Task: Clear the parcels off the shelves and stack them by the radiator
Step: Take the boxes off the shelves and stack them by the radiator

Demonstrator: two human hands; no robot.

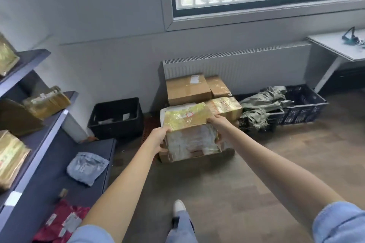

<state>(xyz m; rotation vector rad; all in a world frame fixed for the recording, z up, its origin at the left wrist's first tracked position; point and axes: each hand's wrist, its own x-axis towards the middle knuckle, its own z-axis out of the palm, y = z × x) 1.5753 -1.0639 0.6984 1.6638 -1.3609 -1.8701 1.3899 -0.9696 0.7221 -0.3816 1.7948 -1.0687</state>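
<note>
Both hands, left hand (pixel 158 138) and right hand (pixel 216 122), grip a taped parcel (pixel 189 130) over the stack (pixel 187 89) by the radiator (pixel 256 65); set off-centre, it could slide off the uneven pile.

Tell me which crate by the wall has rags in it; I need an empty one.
The crate right of the parcel stack has grey-green rags hanging over its left end. The crate left of the stack shows only paper scraps.

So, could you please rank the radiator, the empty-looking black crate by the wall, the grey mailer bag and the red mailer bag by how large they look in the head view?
1. radiator
2. black crate
3. grey mailer bag and red mailer bag: these look alike, and the red one is nearer and partly cut off, so I won't rank them.
</note>
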